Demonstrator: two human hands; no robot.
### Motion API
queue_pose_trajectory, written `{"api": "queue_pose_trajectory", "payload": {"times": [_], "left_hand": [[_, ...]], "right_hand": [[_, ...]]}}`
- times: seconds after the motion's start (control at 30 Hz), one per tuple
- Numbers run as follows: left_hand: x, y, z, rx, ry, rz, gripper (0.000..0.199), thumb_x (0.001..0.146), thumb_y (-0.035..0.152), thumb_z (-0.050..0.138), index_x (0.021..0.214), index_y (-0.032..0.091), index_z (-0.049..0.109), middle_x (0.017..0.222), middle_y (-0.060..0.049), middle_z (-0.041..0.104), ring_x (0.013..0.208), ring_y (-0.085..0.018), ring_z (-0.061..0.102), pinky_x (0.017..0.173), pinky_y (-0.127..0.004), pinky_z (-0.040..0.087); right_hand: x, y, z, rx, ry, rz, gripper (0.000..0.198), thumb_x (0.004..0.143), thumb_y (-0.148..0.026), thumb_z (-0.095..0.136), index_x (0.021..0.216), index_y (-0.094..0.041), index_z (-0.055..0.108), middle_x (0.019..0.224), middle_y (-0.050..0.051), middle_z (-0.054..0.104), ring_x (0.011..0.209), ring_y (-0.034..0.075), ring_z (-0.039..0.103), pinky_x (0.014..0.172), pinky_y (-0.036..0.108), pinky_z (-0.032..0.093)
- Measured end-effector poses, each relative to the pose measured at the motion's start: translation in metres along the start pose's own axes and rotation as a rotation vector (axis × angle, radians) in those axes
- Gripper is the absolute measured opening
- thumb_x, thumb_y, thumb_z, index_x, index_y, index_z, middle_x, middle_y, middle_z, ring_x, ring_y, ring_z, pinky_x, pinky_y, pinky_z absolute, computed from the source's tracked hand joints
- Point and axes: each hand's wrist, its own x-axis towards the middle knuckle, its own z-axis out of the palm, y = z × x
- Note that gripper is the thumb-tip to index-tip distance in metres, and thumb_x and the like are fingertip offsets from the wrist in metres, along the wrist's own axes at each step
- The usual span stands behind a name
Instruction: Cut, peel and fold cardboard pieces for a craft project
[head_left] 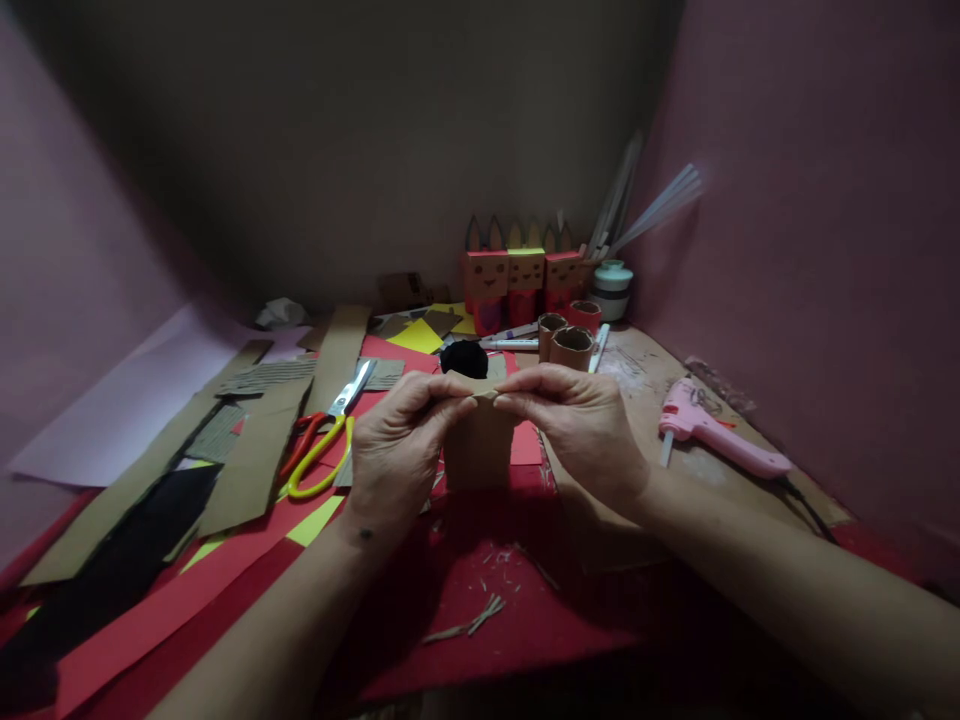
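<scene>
Between my two hands a brown piece of cardboard [478, 450] hangs above the red table surface. My left hand [401, 440] pinches its top edge between thumb and forefinger. On the other side, my right hand [581, 425] pinches the same edge, the fingertips of both hands nearly meeting in the middle. A black round thing [463, 358] shows just behind the cardboard. To the left of my left hand lie scissors [322, 455] with red and yellow handles, blades pointing away.
Cardboard strips [251, 455] and coloured paper cover the left side. Behind stand several box figures [525, 275] with drawn faces, cardboard tubes [572, 348] and a lidded jar [611, 290]. At right rests a pink glue gun [720, 435]. Paper scraps [480, 618] lie in front.
</scene>
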Motion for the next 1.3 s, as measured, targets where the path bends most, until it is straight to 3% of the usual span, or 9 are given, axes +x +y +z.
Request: {"api": "queue_pose_trajectory", "payload": {"times": [0.17,0.43,0.7,0.87,1.03,1.17,1.3], "left_hand": [[0.0,0.001,0.0,0.023,0.005,0.028,0.011,0.077,0.014,0.071,0.076,0.025,0.071,0.074,0.004,0.063,0.073,-0.012,0.056,0.071,-0.024,0.046],[-0.004,0.008,0.004,-0.005,-0.002,-0.042,0.012,0.076,0.013,0.07,0.073,0.025,0.07,0.073,0.004,0.062,0.071,-0.011,0.057,0.069,-0.024,0.046],[-0.002,0.011,0.006,-0.011,-0.03,-0.078,0.004,0.076,0.019,0.071,0.077,0.023,0.072,0.078,0.001,0.067,0.076,-0.015,0.06,0.072,-0.027,0.049],[0.002,0.006,0.005,-0.119,-0.024,-0.155,0.023,0.068,0.021,0.077,0.091,0.024,0.073,0.08,0.001,0.07,0.075,-0.013,0.062,0.068,-0.024,0.051],[0.004,0.007,0.005,-0.139,0.015,-0.205,0.02,0.067,0.02,0.077,0.087,0.02,0.073,0.077,0.0,0.072,0.072,-0.014,0.064,0.067,-0.025,0.054],[0.003,0.005,0.004,-0.119,0.07,-0.19,0.017,0.067,0.018,0.077,0.083,0.021,0.073,0.077,0.001,0.073,0.071,-0.013,0.064,0.067,-0.025,0.054],[0.002,0.001,0.002,-0.095,0.094,-0.165,0.015,0.068,0.019,0.078,0.082,0.023,0.074,0.08,0.002,0.074,0.076,-0.013,0.065,0.072,-0.025,0.053]], "right_hand": [[-0.001,0.001,0.0,-0.026,-0.031,-0.031,0.013,0.071,-0.019,0.078,0.083,-0.022,0.077,0.081,0.0,0.076,0.075,0.015,0.07,0.074,0.029,0.058],[-0.004,0.008,-0.003,-0.174,-0.062,-0.27,0.009,0.081,-0.017,0.07,0.086,-0.023,0.075,0.083,0.0,0.074,0.077,0.015,0.066,0.076,0.03,0.055],[-0.003,0.008,-0.003,-0.292,-0.018,-0.298,0.007,0.085,-0.022,0.065,0.08,-0.022,0.07,0.076,0.0,0.067,0.071,0.014,0.06,0.07,0.029,0.051],[-0.001,0.009,-0.004,-0.276,0.037,-0.271,0.008,0.084,-0.024,0.066,0.076,-0.022,0.069,0.073,-0.001,0.063,0.07,0.014,0.057,0.07,0.03,0.049],[0.0,0.005,-0.002,-0.143,0.043,-0.112,0.006,0.079,-0.026,0.071,0.079,-0.02,0.07,0.076,0.0,0.067,0.072,0.014,0.06,0.069,0.029,0.051],[0.001,0.001,-0.001,-0.015,0.015,0.054,0.015,0.07,-0.022,0.076,0.084,-0.019,0.07,0.082,0.001,0.072,0.077,0.016,0.065,0.073,0.031,0.053],[0.001,0.001,-0.001,0.006,0.029,0.09,0.014,0.069,-0.021,0.077,0.082,-0.019,0.072,0.079,0.001,0.072,0.075,0.015,0.065,0.071,0.031,0.054]]}}
